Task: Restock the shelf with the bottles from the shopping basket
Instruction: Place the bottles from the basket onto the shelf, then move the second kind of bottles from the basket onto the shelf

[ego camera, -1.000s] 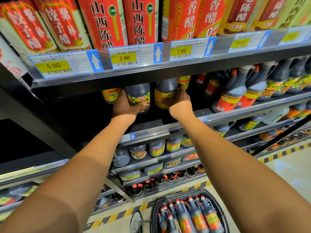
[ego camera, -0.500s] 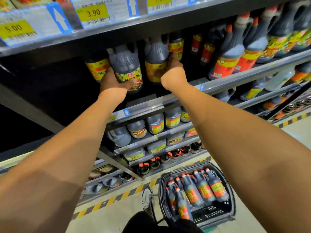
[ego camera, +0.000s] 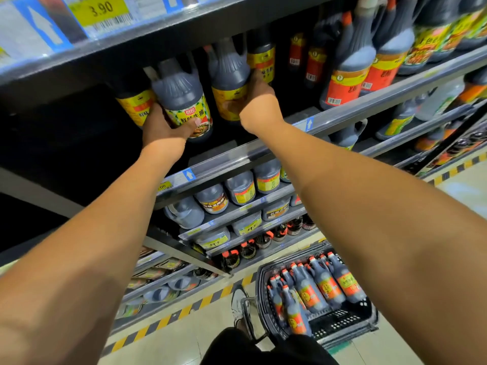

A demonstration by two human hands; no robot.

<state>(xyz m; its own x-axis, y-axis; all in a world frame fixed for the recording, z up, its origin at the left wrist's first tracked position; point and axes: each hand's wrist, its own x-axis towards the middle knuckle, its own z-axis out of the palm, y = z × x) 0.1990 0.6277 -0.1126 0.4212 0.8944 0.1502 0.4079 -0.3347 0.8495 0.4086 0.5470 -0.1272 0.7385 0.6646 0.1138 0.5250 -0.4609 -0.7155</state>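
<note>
Both arms reach up to a shelf (ego camera: 263, 151) at mid height. The left hand (ego camera: 164, 126) grips a dark bottle w/ green-checked label (ego camera: 184, 101): thumb curls across the label's lower front, the other fingers go round the back & can't be seen. That bottle is tilted, top leaning left, base just above the shelf edge; whether it rests on the shelf can't be told. Just left of it, touching or nearly so, stands a yellow-label bottle (ego camera: 135, 105), partly hidden by the hand.

The right hand (ego camera: 257, 101) holds a dark bottle w/ yellow label (ego camera: 228, 83) from its right side, fingers wrapped round the lower body; only the back of the hand shows, so finger spread can't be told. That bottle stands roughly upright on the same shelf, beside the checked-label one. Behind the hand is another yellow-label bottle (ego camera: 262, 61).

Further right on the shelf: big jugs w/ red-orange labels (ego camera: 347, 83).

On the floor (ego camera: 184, 338) below, right of centre, sits the black shopping basket (ego camera: 342, 327), well apart from the hands. It holds basket bottles (ego camera: 326, 283) lying side by side, orange caps, red-orange labels. A white shoe (ego camera: 238, 301) is just left of the basket. A yellow price tag reading 3.90 (ego camera: 101, 9) is on the shelf edge above.
</note>
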